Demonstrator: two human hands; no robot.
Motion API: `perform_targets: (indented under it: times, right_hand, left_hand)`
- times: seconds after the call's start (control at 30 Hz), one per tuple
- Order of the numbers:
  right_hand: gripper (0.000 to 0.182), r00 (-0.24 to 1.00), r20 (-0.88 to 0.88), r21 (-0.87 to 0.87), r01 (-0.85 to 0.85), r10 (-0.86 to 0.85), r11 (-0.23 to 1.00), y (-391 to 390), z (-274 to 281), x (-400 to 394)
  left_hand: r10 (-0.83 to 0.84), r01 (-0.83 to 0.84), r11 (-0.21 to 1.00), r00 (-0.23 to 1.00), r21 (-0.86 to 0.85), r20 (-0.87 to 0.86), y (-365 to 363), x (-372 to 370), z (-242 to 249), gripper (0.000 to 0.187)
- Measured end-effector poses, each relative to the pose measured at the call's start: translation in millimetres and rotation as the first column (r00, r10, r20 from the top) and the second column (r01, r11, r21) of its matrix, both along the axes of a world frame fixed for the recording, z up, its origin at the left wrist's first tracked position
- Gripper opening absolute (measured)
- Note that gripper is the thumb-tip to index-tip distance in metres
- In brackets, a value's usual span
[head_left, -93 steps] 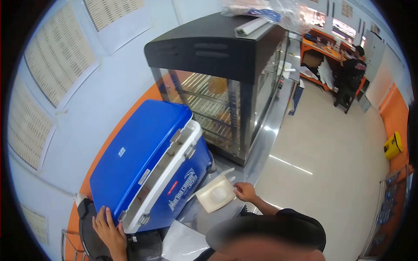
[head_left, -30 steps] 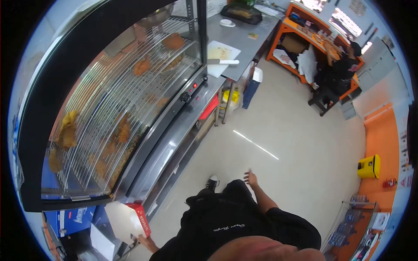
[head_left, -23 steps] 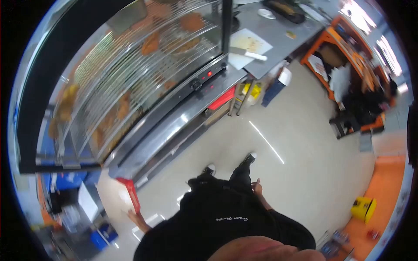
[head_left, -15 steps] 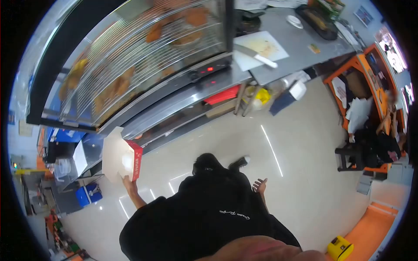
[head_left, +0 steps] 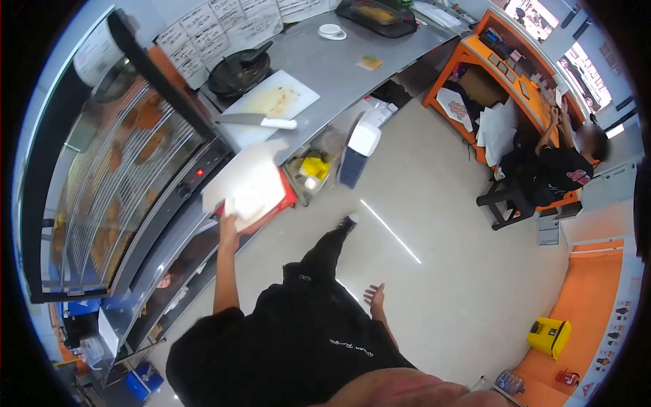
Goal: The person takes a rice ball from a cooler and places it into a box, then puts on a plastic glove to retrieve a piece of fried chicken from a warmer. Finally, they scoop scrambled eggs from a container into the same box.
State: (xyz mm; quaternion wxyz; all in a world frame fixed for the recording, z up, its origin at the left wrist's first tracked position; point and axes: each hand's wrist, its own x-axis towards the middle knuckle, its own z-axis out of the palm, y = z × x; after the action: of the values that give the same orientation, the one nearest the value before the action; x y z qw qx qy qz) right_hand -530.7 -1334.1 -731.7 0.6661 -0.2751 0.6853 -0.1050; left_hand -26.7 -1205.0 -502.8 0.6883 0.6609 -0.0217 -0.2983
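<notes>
We find the right hand (head_left: 375,296) low beside the body, above bare floor (head_left: 407,197); its fingers are spread, with nothing seen in them. The left hand (head_left: 230,220) reaches forward, fingers closed on the near edge of the box (head_left: 254,182); how far they extend beneath it we cannot tell. The box stands opened, red along its lower right side. Glare whitens the interior, so we cannot identify the contents.

The box is in front of the corner where the cabinet (head_left: 122,169) meets the worktop (head_left: 325,81). Whether it touches either edge we cannot tell. The cabinet, glass-fronted, holds browned pieces on wire racks.

On the worktop, we note the board (head_left: 271,98) near the front edge, its lower corner partly covered by the box, with the knife (head_left: 258,121) lying across it. The pan (head_left: 237,73) sits just behind. Farther along are a yellow packet (head_left: 369,62), a white lid (head_left: 331,32) and the tray (head_left: 378,17).

A blue-sided bin (head_left: 359,146) stands before the worktop's front edge and narrows that side. To its right, we find the floor open as far as the stool (head_left: 508,203), where a person (head_left: 566,166) sits at an orange worktop (head_left: 505,64).
</notes>
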Motion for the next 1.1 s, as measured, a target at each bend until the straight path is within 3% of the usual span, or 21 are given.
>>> perform_targets:
  times: [0.1,0.13,0.17,0.2,0.23,0.3,0.33,0.5,0.63,0.67,0.7,0.8,0.83,0.9,0.97,1.03,1.1]
  right_hand:
    - [0.088,1.0,-0.027,0.011,-0.015,0.015,1.0,-7.6,-5.1,-22.8]
    - [0.088,0.999,-0.041,0.017,-0.018,0.019,1.0,-12.2,-10.6,-33.0]
    - [0.088,0.998,-0.055,0.016,-0.02,0.021,1.0,-23.4,-16.3,-41.2]
    - [0.087,0.996,-0.089,0.013,0.008,-0.007,1.0,-33.4,-25.6,-50.8]
    - [0.086,0.991,-0.128,0.013,0.038,-0.036,0.999,-43.2,-30.5,-59.2]
    - [0.085,0.977,-0.192,0.011,0.097,-0.093,0.995,-65.1,-33.5,-73.0]
    - [0.085,0.971,-0.208,0.009,0.124,-0.12,0.992,-84.4,-29.7,-73.9]
    - [0.084,0.97,-0.134,0.011,0.208,-0.204,0.978,-198.5,6.1,-63.7]
    - [0.084,0.973,-0.106,-0.04,0.201,-0.204,0.979,-287.0,30.0,-62.5]
    - [0.084,0.972,-0.1,-0.052,0.206,-0.211,0.977,-308.3,33.3,-59.8]
    - [0.084,0.973,-0.092,-0.057,0.205,-0.21,0.977,-328.6,33.5,-56.9]
    - [0.083,0.975,-0.089,-0.052,0.201,-0.205,0.978,-379.4,33.9,-54.8]
    - [0.083,0.976,-0.085,-0.044,0.196,-0.199,0.98,-394.2,32.4,-53.6]
    - [0.083,0.978,-0.082,-0.012,0.192,-0.192,0.981,-423.3,24.7,-51.3]
    - [0.083,0.981,-0.079,0.029,0.18,-0.177,0.983,-451.7,14.7,-49.8]
    - [0.082,0.983,-0.085,0.062,0.167,-0.162,0.984,-480.1,5.0,-54.5]
    - [0.082,0.985,-0.089,0.094,0.153,-0.145,0.984,-514.2,-2.0,-62.1]
  left_hand:
    - [-0.037,0.048,0.998,0.977,-0.049,0.208,-119.0,41.3,-50.4,0.053]
    - [-0.028,0.026,1.0,0.992,0.015,0.125,-160.9,43.9,-42.8,0.053]
    - [-0.03,0.046,0.996,0.977,-0.07,0.211,-204.7,58.7,-60.9,0.053]
    - [0.001,0.002,0.999,0.997,-0.041,0.076,-248.0,50.6,-34.1,0.054]
    - [-0.008,0.011,0.996,1.0,-0.084,0.029,-286.5,60.8,-37.6,0.056]
    - [-0.017,0.024,0.993,0.998,-0.116,0.062,-358.3,80.8,-40.3,0.053]
    - [0.005,-0.005,0.993,1.0,-0.116,-0.008,-392.1,78.1,-14.0,0.053]
    - [0.089,-0.094,0.994,0.992,0.061,0.088,-541.7,168.0,-56.8,0.054]
    - [0.098,-0.155,0.961,0.966,0.229,0.241,-576.0,211.1,-80.7,0.054]
    - [0.078,-0.162,0.953,0.949,0.258,0.306,-583.0,221.9,-77.5,0.054]
    - [-0.017,-0.202,0.89,0.881,0.409,0.474,-582.4,205.3,-40.8,0.055]
    - [0.207,-0.537,0.737,0.758,0.411,0.619,-591.0,206.6,-43.9,0.048]
    - [0.179,-0.619,0.696,0.64,0.364,0.747,-586.4,196.8,-41.1,0.044]
    - [0.091,-0.749,0.625,0.35,0.22,0.932,-595.5,131.9,8.8,0.035]
    - [0.107,-0.375,0.921,0.509,0.108,0.854,-631.3,102.2,8.1,0.022]
    - [-0.12,-0.179,0.967,0.3,0.179,0.946,-674.4,78.8,21.1,0.018]
    - [-0.152,-0.406,0.872,0.307,0.274,0.939,-697.2,87.4,21.4,0.017]
